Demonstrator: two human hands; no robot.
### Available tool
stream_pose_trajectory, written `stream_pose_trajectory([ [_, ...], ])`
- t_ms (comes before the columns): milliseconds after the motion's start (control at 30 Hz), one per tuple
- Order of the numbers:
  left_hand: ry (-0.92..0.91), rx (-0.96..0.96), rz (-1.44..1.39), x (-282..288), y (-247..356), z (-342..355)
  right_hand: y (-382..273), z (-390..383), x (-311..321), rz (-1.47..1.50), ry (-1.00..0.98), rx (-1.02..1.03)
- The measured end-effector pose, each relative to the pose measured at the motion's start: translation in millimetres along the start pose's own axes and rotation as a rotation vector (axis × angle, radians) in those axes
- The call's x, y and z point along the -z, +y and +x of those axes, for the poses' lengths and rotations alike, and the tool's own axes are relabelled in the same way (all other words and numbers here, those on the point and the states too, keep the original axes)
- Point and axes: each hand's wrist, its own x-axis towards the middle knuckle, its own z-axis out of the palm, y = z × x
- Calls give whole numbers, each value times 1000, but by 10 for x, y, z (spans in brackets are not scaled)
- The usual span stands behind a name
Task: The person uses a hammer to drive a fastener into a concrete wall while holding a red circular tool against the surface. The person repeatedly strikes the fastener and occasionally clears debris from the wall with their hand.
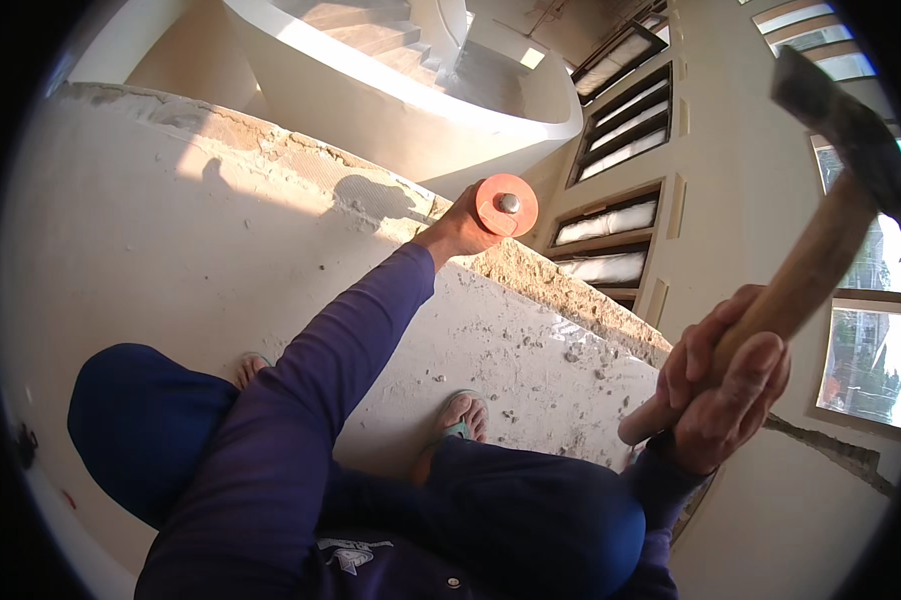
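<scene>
My left hand (457,226) is closed around a chisel with a round orange hand guard (491,212), reaching out at the broken edge of the ledge. The steel striking end (508,203) of the chisel points up toward me; its blade is hidden below the guard and hand. My right hand (722,385) grips a hammer by its wooden handle (805,272), raised at the right. The dark metal hammer head (838,120) is up high, well apart from the chisel. Rough, chipped masonry (545,285) runs along the edge beside my left hand.
Small rubble (570,350) is scattered over the pale floor (220,270) near my sandalled foot (462,415). Beyond the edge is a drop toward a curved white stair wall (400,75). Louvred window openings (610,225) line the far wall; a bright window (860,365) stands at right.
</scene>
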Motion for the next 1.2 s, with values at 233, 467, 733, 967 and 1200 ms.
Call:
stream_pose_trajectory([
  [233, -40, -26, -70, -12, -41, 58, 621, -21, -128, 74, 63, 388],
  [467, -29, -36, -16, -56, -196, -10, 644, 74, -16, -444, -370, -292],
  [733, -25, 20, -55, -6, -112, 34, -261, 84, 84, 375, 10, 548],
  [967, -27, -131, -299, -90, -254, 83, 1082, -24, -76, -679, -503, -34],
  [1200, -2, 3, -11, -27, -103, -38, -225, 83, -59, 246, 26, 146],
])
